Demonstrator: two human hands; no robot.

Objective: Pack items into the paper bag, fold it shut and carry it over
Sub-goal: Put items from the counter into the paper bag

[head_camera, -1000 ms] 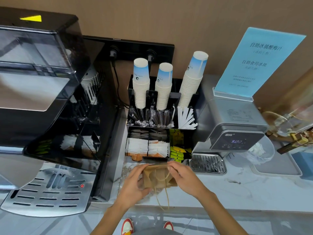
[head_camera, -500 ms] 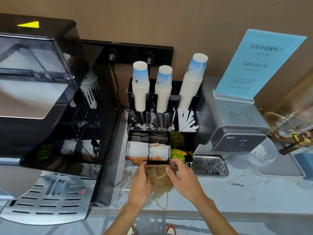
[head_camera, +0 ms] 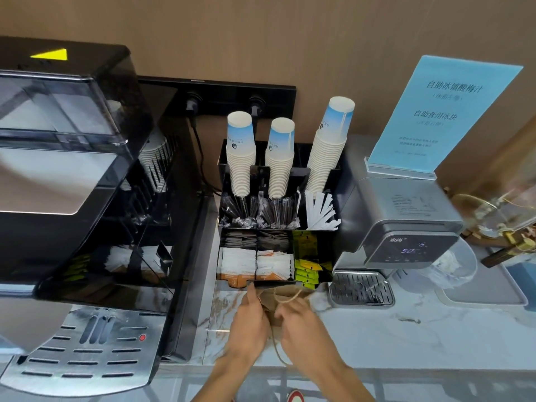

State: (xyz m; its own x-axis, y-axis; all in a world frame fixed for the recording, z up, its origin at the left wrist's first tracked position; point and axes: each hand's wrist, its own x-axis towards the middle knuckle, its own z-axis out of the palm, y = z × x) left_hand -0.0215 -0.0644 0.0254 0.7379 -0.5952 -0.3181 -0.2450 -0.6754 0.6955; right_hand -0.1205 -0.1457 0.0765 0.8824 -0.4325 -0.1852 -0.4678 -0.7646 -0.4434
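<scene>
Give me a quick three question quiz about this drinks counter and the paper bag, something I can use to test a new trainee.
1. True or false: both hands are on the paper bag.
2. How many stacks of paper cups stand in the black organizer?
3. Multiple choice: where does the bag sit? A) on the coffee machine's drip tray B) on the marble counter, just in front of the organizer C) on the water dispenser

Key: 1 true, the left hand and right hand both grip it. 2 three. 3 B.
</scene>
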